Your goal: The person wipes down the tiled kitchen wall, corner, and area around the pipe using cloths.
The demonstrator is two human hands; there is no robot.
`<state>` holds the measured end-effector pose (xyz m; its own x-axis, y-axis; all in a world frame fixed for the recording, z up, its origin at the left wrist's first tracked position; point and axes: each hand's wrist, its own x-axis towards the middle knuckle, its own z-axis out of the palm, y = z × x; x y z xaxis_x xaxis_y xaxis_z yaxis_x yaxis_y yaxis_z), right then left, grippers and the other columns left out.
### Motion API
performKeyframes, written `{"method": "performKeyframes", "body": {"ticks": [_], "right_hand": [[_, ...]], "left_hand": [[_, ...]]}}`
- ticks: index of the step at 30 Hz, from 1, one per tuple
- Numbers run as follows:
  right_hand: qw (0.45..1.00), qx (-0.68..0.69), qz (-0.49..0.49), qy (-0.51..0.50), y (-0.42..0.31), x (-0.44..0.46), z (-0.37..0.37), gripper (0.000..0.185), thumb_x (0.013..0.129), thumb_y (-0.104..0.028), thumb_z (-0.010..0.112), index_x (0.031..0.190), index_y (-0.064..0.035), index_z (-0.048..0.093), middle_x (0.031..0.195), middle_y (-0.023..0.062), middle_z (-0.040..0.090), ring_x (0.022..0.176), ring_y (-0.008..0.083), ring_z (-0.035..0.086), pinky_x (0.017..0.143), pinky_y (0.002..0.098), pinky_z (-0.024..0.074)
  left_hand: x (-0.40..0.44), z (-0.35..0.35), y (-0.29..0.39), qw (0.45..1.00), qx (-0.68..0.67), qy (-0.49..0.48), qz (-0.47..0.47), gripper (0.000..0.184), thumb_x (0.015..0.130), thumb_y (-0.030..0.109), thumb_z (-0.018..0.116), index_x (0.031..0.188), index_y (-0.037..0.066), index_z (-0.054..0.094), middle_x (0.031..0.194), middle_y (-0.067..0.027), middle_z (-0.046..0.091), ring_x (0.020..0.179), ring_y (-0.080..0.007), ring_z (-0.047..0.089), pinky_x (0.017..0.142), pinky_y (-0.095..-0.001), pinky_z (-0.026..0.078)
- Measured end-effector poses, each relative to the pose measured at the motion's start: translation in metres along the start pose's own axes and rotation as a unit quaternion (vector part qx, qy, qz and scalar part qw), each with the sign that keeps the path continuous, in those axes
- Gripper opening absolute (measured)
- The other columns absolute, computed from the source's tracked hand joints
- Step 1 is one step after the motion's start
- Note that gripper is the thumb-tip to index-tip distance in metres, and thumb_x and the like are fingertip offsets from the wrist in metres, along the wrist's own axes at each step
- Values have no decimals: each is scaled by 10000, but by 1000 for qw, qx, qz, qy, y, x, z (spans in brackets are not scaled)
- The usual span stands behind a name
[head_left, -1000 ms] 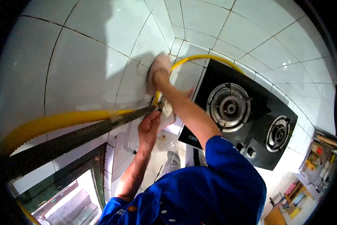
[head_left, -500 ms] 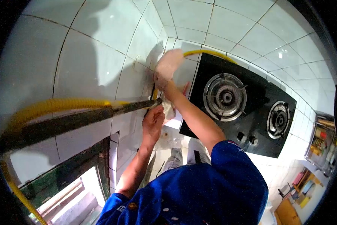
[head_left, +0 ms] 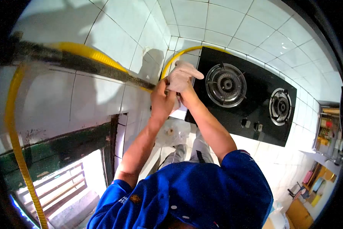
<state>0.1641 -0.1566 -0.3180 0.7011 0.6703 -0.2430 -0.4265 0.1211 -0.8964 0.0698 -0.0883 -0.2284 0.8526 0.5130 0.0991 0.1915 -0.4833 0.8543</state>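
Note:
A whitish cloth glove (head_left: 181, 76) covers the front of my right hand (head_left: 186, 91), with one finger-like end sticking out toward the stove. Its fingers are hidden under the fabric. My left hand (head_left: 163, 99) is closed at the glove's lower edge, close against my right wrist. Both hands are together in the corner, left of the black two-burner gas stove (head_left: 251, 108). A dark bar (head_left: 99, 68) comes in from the left and ends near my left hand. A yellow corrugated hose (head_left: 179, 54) curves behind the glove toward the back of the stove.
White tiled walls (head_left: 186, 15) meet in the corner ahead. More yellow hose (head_left: 20, 164) hangs at the left, beside a dark green window frame (head_left: 57, 150). A clear plastic bag (head_left: 173, 131) lies below my hands. Shelves of items (head_left: 329, 133) stand far right.
The gloved right hand has come down and right, away from the wall. My left hand has risen from beside the bar's end to the glove. The view has shifted.

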Motion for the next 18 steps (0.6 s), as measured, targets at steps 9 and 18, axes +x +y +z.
{"method": "performKeyframes", "body": {"ticks": [9,18], "right_hand": [[906,406,-52,109,-2,-63,31,366,991,-385,527,1250,-136,596,1204,85,636,1102,241,620,1008,391,476],[766,-636,-87,-32,-23,-27,13,221,926,-268,570,987,-163,755,974,107,716,963,314,683,883,479,518]], "left_hand": [[-18,-16,48,991,33,-42,124,303,857,115,608,1141,17,652,1064,-221,668,954,-403,657,850,-426,529],[-66,-18,52,982,41,-145,117,355,850,31,685,1205,21,664,1105,-164,648,959,-291,665,834,-350,543]]}}
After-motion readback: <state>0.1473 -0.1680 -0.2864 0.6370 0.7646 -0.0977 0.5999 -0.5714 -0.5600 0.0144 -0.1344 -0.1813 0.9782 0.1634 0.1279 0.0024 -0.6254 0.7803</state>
